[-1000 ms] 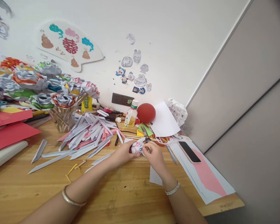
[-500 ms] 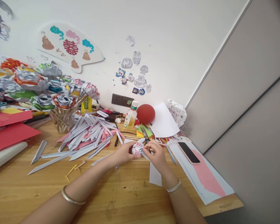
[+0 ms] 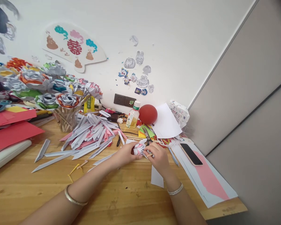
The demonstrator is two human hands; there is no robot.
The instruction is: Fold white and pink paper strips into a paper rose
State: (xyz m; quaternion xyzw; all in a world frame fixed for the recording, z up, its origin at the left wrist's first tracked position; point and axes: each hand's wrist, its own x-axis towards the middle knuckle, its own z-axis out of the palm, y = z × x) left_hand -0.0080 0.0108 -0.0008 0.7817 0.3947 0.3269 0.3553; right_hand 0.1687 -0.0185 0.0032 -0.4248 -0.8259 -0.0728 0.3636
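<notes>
My left hand (image 3: 126, 155) is closed around a small white-and-pink paper flower (image 3: 138, 149), its fingers behind and thumb in front. On the flower's right side, my right hand (image 3: 157, 156) pinches what looks like the end of a thin wooden stick (image 3: 149, 154); most of the stick is hidden by the fingers and petals. Just behind my hands lie scissors (image 3: 146, 134), partly over green and yellow paper. A white paper strip (image 3: 157, 177) lies under my right wrist. To the left spreads a heap of folded white and pink paper strips (image 3: 90, 134).
Finished paper flowers (image 3: 37, 81) on sticks stand in a clear vase (image 3: 66, 120) at left, near red paper (image 3: 16, 134). A bottle (image 3: 133, 115) and red balloon (image 3: 148, 114) stand at the back. A phone (image 3: 191, 154) lies on sheets at right, by the table's edge.
The view has shifted slightly, moving the whole scene a little to the right. My right fingers have turned and curled at the flower's side, and the stick end shows more. My left hand keeps its grip.
</notes>
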